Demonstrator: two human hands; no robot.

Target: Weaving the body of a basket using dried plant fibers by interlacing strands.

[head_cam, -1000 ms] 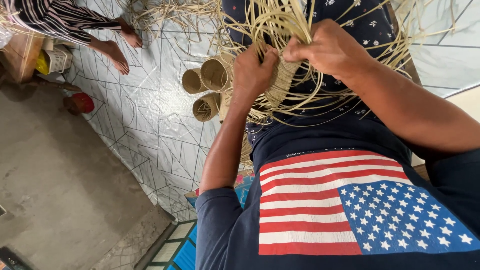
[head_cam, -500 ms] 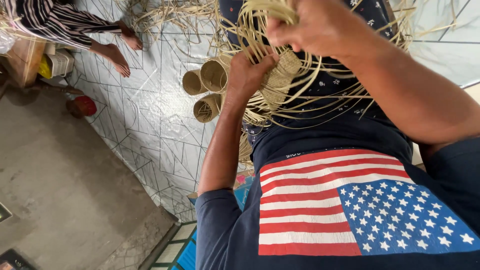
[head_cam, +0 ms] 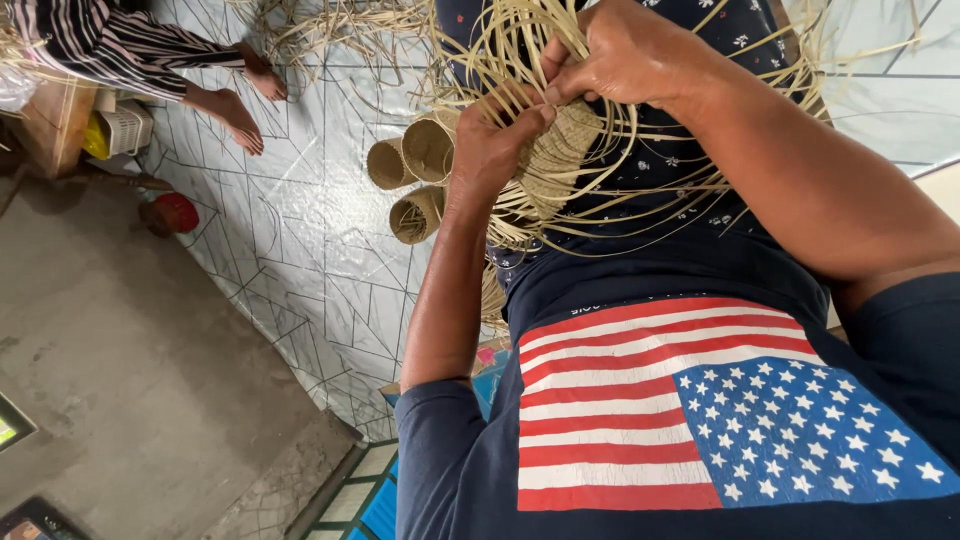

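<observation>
At nine to eleven o'clock we see another person's bare feet (head_cam: pixel 235 105) and striped trouser legs (head_cam: pixel 110 40) on the patterned floor mat (head_cam: pixel 300 230), with a yellow-and-white container (head_cam: pixel 115 130) tucked by a wooden block (head_cam: pixel 55 125) and a small red round thing (head_cam: pixel 175 212) on the grey concrete floor (head_cam: pixel 120 400) below them.

Moving toward the centre, three small finished woven baskets (head_cam: pixel 415 175) lie on their sides on the mat, mouths turned our way, touching one another, just beside our left forearm.

Our left hand (head_cam: pixel 495 135) sits at about twelve o'clock, fingers curled and clenched around the pale woven piece (head_cam: pixel 560 150), pressing it from the left. The half-woven basket rests in our lap against the dark dotted cloth (head_cam: pixel 690 170), its loose straw strips (head_cam: pixel 500 50) fanning out in loops all around both hands.

At one o'clock our right hand (head_cam: pixel 625 55) bears down from above, fingers closed in a pinch on a few of those strips right at the basket's rim, touching the left hand's fingertips.

Lower, from four to six o'clock, our dark shirt with its striped and starred flag print (head_cam: pixel 700 400) fills the view.
</observation>
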